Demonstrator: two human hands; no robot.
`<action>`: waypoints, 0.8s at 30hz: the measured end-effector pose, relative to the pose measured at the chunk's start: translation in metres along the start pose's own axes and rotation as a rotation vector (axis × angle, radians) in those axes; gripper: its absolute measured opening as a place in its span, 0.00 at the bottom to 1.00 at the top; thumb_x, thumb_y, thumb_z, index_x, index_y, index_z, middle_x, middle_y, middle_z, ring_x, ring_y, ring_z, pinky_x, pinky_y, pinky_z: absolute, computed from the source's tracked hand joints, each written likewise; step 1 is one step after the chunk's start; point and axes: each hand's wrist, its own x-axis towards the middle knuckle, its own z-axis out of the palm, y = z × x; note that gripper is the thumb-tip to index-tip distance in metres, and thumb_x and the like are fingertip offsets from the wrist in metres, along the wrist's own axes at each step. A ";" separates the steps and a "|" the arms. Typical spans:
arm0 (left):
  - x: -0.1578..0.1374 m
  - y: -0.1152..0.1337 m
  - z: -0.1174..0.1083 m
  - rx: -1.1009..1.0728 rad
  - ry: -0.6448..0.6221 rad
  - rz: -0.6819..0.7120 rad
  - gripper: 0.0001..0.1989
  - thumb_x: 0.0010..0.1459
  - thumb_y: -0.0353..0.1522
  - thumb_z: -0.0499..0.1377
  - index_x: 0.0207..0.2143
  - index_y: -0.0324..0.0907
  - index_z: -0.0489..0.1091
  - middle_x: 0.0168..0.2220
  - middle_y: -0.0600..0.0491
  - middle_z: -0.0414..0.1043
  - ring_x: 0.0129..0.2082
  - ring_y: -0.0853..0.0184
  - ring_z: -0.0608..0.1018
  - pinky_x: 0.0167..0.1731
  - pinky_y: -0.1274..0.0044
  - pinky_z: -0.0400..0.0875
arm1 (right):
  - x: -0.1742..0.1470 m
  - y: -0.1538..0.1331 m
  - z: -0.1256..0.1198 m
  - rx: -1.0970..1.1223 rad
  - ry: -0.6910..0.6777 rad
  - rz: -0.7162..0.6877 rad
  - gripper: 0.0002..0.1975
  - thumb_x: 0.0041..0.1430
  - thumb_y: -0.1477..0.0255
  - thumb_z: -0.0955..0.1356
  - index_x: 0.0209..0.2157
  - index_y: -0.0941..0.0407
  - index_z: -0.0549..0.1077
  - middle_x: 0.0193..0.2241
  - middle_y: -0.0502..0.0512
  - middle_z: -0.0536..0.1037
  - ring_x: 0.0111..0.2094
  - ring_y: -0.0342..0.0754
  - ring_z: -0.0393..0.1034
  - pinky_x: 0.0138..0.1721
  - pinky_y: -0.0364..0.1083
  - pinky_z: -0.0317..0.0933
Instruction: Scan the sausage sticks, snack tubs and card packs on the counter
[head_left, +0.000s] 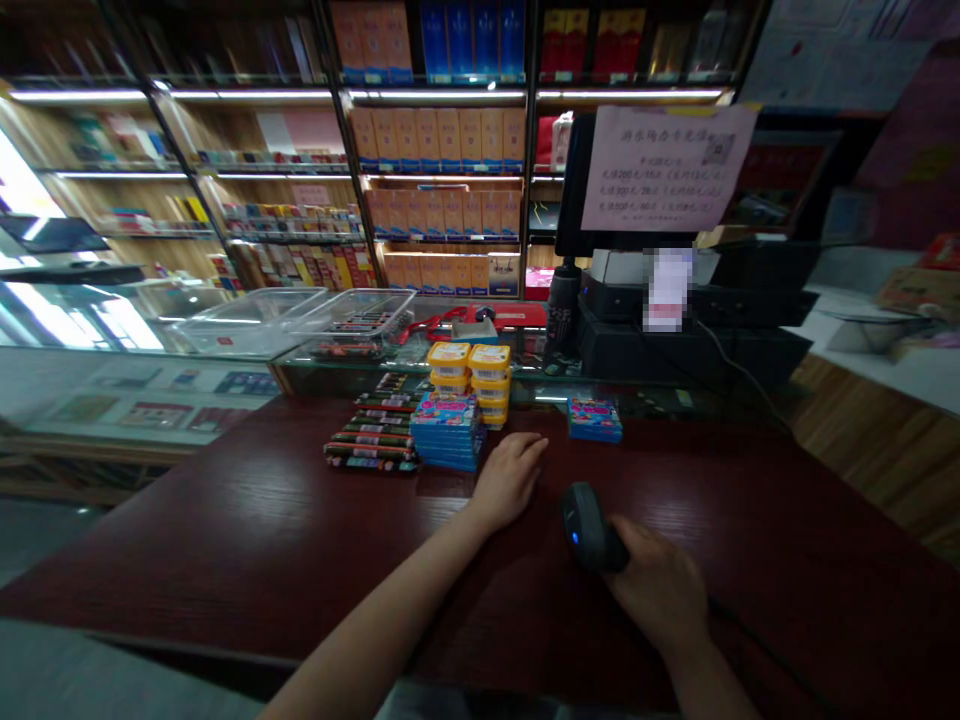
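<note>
My right hand is wrapped round the handle of a black barcode scanner. A blue light glows on the scanner's head, and its cable trails off to the lower right. My left hand is over the table with its fingers stretched forward, holding nothing I can see. Just left of it stands a stack of flat blue boxes with colourful tops. Behind that stack, yellow-lidded tubs are piled in two columns. Dark-wrapped sticks lie in a row on the left. A smaller blue stack sits apart on the right.
A dark red wooden table fills the foreground. Beyond it, a glass counter carries clear plastic bins. A monitor with a pink paper sign stands at the back right. Lit shelves of boxes line the wall.
</note>
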 end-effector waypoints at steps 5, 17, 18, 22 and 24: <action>0.045 -0.004 0.042 -0.032 -0.164 0.019 0.22 0.57 0.26 0.52 0.55 0.41 0.62 0.55 0.45 0.65 0.55 0.62 0.67 0.55 0.67 0.63 | 0.002 0.002 0.001 -0.018 -0.053 0.017 0.11 0.55 0.74 0.64 0.40 0.52 0.72 0.34 0.51 0.79 0.34 0.48 0.72 0.34 0.45 0.57; 0.098 -0.004 0.093 0.248 -0.241 0.082 0.16 0.58 0.32 0.56 0.50 0.42 0.66 0.50 0.44 0.70 0.52 0.58 0.69 0.53 0.63 0.59 | 0.006 0.004 0.001 0.073 -0.070 0.033 0.10 0.54 0.75 0.64 0.38 0.51 0.72 0.34 0.50 0.78 0.37 0.47 0.72 0.38 0.44 0.56; 0.099 -0.003 0.090 0.292 -0.228 0.084 0.13 0.59 0.32 0.55 0.46 0.40 0.68 0.46 0.43 0.72 0.49 0.58 0.70 0.50 0.64 0.61 | 0.006 0.004 0.000 0.070 -0.077 0.036 0.10 0.54 0.75 0.64 0.38 0.51 0.72 0.34 0.50 0.78 0.37 0.47 0.71 0.37 0.44 0.56; 0.100 -0.002 0.078 0.398 -0.233 0.121 0.10 0.61 0.27 0.50 0.38 0.39 0.70 0.38 0.43 0.71 0.42 0.58 0.70 0.38 0.68 0.64 | 0.007 0.002 -0.003 0.060 -0.103 0.042 0.10 0.54 0.76 0.64 0.38 0.51 0.72 0.34 0.49 0.78 0.36 0.48 0.72 0.36 0.45 0.56; 0.099 -0.002 0.068 0.389 -0.257 0.140 0.10 0.61 0.26 0.50 0.37 0.39 0.70 0.37 0.43 0.70 0.41 0.60 0.70 0.35 0.71 0.63 | 0.007 0.002 -0.004 0.052 -0.103 0.033 0.10 0.54 0.76 0.64 0.38 0.52 0.72 0.34 0.50 0.78 0.36 0.48 0.72 0.36 0.45 0.56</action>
